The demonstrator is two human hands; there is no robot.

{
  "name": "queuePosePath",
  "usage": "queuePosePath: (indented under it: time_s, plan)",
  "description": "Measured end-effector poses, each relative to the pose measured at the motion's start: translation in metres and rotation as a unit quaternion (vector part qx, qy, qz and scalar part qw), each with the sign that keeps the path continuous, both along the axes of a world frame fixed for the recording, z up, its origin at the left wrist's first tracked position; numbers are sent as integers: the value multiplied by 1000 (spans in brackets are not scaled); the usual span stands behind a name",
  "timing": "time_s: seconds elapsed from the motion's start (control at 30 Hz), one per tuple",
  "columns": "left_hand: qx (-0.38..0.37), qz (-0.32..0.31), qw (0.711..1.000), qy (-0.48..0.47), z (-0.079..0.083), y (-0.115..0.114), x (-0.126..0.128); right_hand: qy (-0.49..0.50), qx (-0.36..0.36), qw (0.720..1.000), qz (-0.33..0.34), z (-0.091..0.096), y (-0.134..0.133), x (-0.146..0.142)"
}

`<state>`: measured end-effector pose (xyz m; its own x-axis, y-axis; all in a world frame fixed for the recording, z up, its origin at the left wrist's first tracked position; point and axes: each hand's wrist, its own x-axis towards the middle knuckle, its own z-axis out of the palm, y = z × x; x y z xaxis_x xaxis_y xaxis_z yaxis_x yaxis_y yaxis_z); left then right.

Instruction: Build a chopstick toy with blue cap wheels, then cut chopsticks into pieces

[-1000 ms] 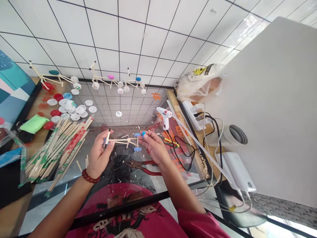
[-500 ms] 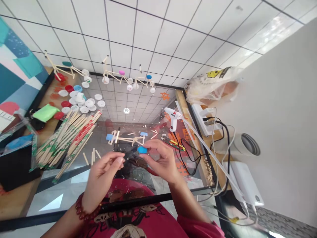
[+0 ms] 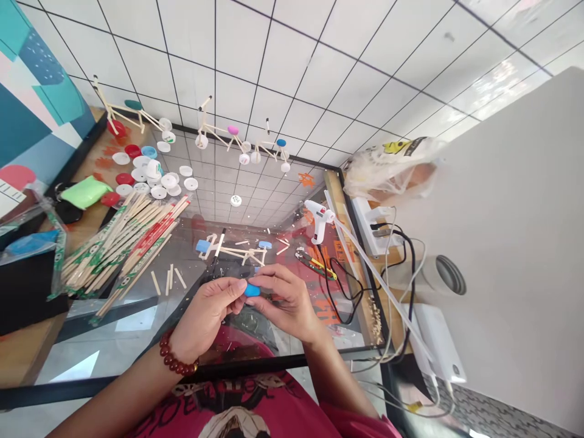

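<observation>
Both my hands meet over the glass table and pinch a small blue bottle cap (image 3: pixel 251 290) between their fingertips. My left hand (image 3: pixel 207 316), with a red bead bracelet on the wrist, grips the cap from the left. From the right, my right hand (image 3: pixel 286 303) curls its fingers round the cap. Just beyond them a small stick bicycle frame (image 3: pixel 232 250) with blue caps lies on the glass, untouched.
A pile of wrapped chopsticks (image 3: pixel 123 243) lies at left, with loose bottle caps (image 3: pixel 150 179) behind it. Three finished stick bicycles (image 3: pixel 223 134) stand along the tiled wall. A white glue gun (image 3: pixel 318 218), its cables, a power strip (image 3: pixel 371 222) and red pliers sit at right.
The stick frame left my hands and now lies on the glass. My hands drew back toward me, and my left hand joined my right on the blue cap.
</observation>
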<state>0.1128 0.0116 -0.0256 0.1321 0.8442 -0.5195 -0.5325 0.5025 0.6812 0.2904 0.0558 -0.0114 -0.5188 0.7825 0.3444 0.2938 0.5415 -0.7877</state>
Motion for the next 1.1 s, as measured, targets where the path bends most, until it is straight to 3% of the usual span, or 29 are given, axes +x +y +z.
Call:
queuePosePath:
  time_s: [0.23,0.4,0.6,0.87,1.0,1.1]
  plan:
    - [-41,-1,997,-66,-6,2,5,-12,1,1000,3,-2,2,2]
    - [-28,7,999,-37,-7,3,6,3,0,1000,-4,-5,2,2]
    - [5,-46,998,36,-7,4,2,-13,20,999,21,-6,5,6]
    - [15,-23,997,65,-8,5,4,-39,29,998,31,-12,8,5]
    - [36,-10,996,85,-7,6,5,-45,30,998,-9,-9,9,8]
    - [14,59,995,83,-8,8,7,-16,22,997,-77,-4,18,10]
